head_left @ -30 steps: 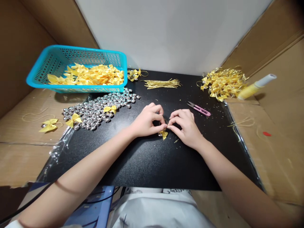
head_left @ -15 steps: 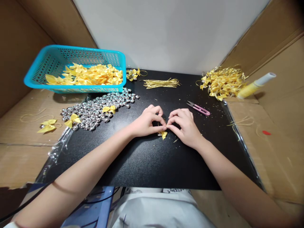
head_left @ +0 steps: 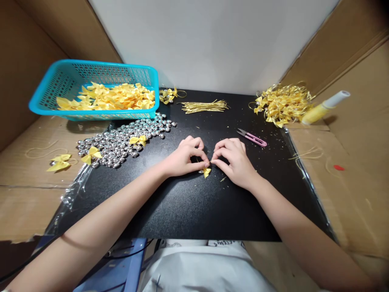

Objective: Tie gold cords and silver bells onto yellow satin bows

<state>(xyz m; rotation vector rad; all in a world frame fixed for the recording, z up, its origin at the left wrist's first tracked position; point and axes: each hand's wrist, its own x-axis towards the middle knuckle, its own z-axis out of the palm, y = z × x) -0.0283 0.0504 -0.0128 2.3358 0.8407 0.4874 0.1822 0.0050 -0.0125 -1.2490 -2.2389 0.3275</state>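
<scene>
My left hand (head_left: 190,157) pinches a thin gold cord at the middle of the black tabletop (head_left: 170,211). Facing it, my right hand (head_left: 232,160) has thumb and forefinger closed on the same cord, a short gap from the left fingertips. Below the left fingertips hangs or lies a small yellow ribbon bow (head_left: 207,172), with a bit of silver bead beside it; the hand covers the rest. Pink thread snips (head_left: 252,138) lie beyond my right hand. A bundle of cut gold cords (head_left: 205,106) lies farther back.
Left, a blue basket (head_left: 33,105) holds yellow bows, with silver beads (head_left: 118,146) spread before it. Back right, finished-looking bows with cord loops (head_left: 281,103) are heaped beside a yellow-wrapped tube (head_left: 325,107). Cardboard walls (head_left: 361,89) flank the table. Loose cords (head_left: 310,154) lie right.
My two hands have drawn slightly apart at the fingertips, with a short length of cord now showing between them. The whole view has shifted a little.
</scene>
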